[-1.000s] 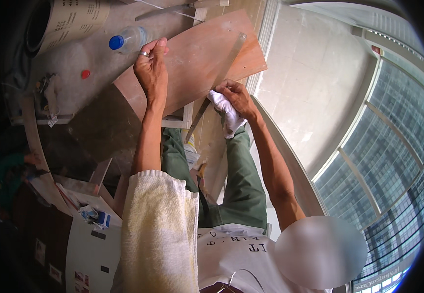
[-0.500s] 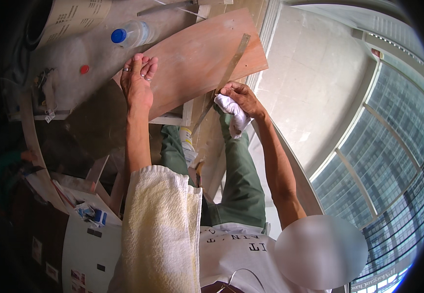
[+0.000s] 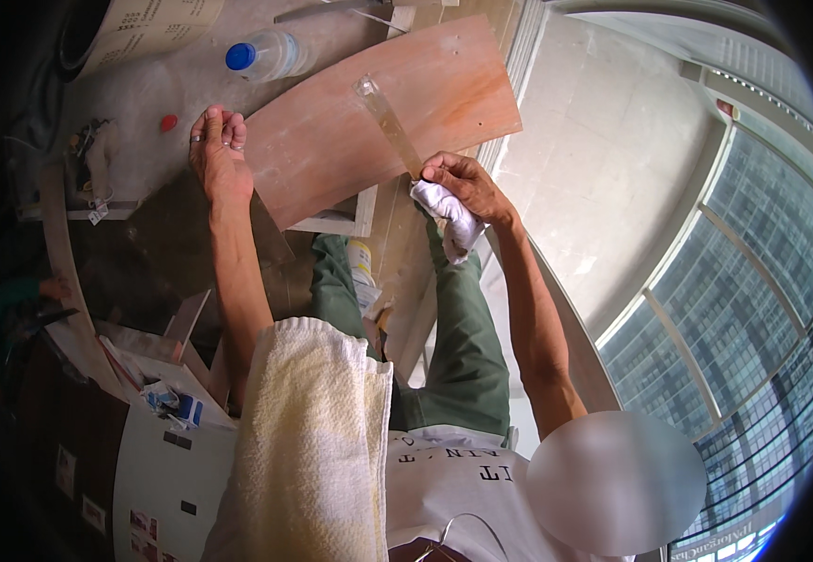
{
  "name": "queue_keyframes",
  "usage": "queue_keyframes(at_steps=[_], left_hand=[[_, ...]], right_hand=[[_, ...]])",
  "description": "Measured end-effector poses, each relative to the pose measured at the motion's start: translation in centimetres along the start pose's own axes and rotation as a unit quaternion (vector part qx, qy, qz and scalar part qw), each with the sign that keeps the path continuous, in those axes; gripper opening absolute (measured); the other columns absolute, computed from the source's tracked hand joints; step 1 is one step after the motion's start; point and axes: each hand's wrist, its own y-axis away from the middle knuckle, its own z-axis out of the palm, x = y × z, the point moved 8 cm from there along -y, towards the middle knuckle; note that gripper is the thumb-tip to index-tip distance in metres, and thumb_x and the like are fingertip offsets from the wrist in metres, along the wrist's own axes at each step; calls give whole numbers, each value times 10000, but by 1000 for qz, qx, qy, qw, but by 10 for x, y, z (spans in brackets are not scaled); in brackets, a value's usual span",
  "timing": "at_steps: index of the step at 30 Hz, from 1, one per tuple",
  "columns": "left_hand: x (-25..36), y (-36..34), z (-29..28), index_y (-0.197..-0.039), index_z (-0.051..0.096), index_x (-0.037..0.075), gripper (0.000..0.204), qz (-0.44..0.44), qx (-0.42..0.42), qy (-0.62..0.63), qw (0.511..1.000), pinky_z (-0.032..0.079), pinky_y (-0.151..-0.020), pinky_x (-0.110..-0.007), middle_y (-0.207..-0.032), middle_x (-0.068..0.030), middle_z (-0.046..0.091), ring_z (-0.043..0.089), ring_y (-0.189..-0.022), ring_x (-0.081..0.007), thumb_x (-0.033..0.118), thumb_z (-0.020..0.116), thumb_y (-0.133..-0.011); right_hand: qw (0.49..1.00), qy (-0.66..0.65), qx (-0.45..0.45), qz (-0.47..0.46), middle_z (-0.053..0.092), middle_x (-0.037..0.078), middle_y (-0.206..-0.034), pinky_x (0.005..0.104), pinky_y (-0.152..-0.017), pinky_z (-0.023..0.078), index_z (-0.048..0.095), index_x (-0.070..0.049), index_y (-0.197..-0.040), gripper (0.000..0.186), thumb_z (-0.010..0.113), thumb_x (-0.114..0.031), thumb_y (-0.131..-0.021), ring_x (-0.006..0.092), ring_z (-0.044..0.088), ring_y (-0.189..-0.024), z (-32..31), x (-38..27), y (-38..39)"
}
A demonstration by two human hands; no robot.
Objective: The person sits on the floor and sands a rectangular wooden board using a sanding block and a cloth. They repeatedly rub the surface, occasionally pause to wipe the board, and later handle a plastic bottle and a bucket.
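My right hand (image 3: 462, 183) is closed on a long flat strip (image 3: 387, 122) and a bunched white cloth (image 3: 451, 220). The strip lies diagonally over a curved reddish wooden board (image 3: 458, 80), its upper end near the board's middle. My left hand (image 3: 222, 155) is at the board's left end, palm turned up, its fingers curled with nothing visible in them.
Upper left hold a plastic bottle (image 3: 266, 58), red cap (image 3: 169, 123), large roll (image 3: 144, 28) and small clutter (image 3: 92, 164). A yellowish towel (image 3: 313, 440) hangs over my left arm. Another person's hand (image 3: 55, 290) shows at far left. A window (image 3: 725, 290) fills the right.
My left hand has moved left and a little down, away from the bottle. The strip in my right hand has swung leftward, its top now near the board's middle.
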Motion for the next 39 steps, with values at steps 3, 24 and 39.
queue_keyframes(at_steps=[3, 24, 39], left_hand=[[11, -7, -7, -1107, 649, 77, 199, 8, 24, 1, 1000, 499, -758, -253, -940, -18, 661, 615, -801, -108, 197, 747, -981], [-52, 102, 63, -1018, 714, 81, 230, -197, -472, -416, 752, 319, -462, -201, -744, 38, 620, 428, -539, -1, 310, 701, -1005], [-67, 105, 143, -994, 620, 145, 206, -212, -358, 118, 902, 432, -1129, -449, -968, 3, 637, 656, -970, -183, 329, 578, -1077]], right_hand=[[1000, 9, -6, -16, 685, -39, -944, 237, -791, 520, 715, -69, -1074, 191, 667, -251, -1044, 54, 618, -882, 1, -6, 2], [954, -286, 86, 31, 678, -18, -919, 228, -673, 527, 656, -86, -1112, 150, 633, -215, -1039, 64, 624, -758, -14, -10, 3], [952, -288, 91, 54, 683, 0, -894, 244, -694, 533, 669, -92, -1064, 108, 624, -188, -1042, 91, 637, -764, 0, 1, -3]])
